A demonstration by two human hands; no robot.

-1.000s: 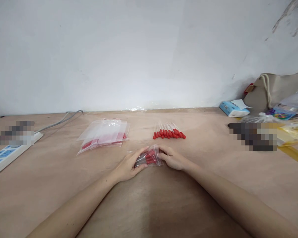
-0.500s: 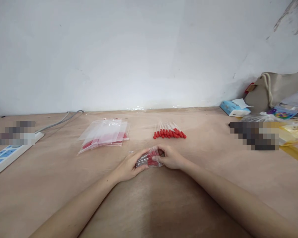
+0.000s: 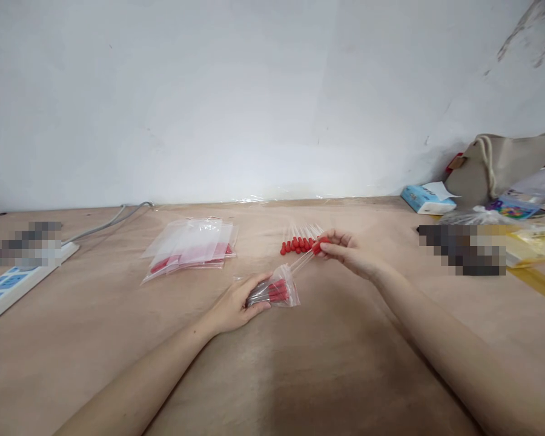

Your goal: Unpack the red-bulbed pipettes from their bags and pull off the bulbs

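Glossy plastic is seen on the bag at the left hand, a matt wood-like finish on the tabletop beneath.

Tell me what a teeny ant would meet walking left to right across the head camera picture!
Power strip, stack of zip bags, left hand, loose red-bulbed droppers, right hand, blue tissue pack, beige tote bag.

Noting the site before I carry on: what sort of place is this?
Probably a simple hand-work station: a plain worktable against a bare wall, with a pile of plastic bags, a row of red-ended clear tubes and a power strip.
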